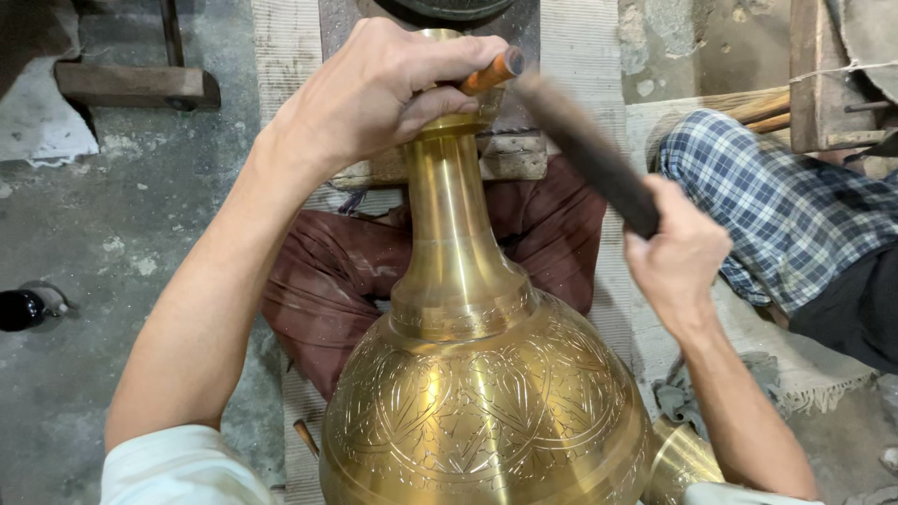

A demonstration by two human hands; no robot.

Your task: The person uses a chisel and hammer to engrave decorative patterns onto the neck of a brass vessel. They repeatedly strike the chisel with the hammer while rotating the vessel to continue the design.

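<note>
Concrete floor (122, 234): striped mat (580, 56), perhaps woven.

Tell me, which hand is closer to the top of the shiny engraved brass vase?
Left. The left hand grips a small orange-handled tool at the shiny engraved brass vase mouth; the right hand holds a dark hammer off to the side.

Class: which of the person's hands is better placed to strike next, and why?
Right. The right hand grips the raised dark hammer; the left hand pins the orange-handled tool on the brass vase neck.

Both forearms are bare from wrist to elbow; pale, light-coloured short sleeves (182, 463) end near the elbows; loose reddish-brown cloth trousers (323, 281) cover the legs; left hand (374, 89) and right hand (678, 248) wear nothing.
</note>
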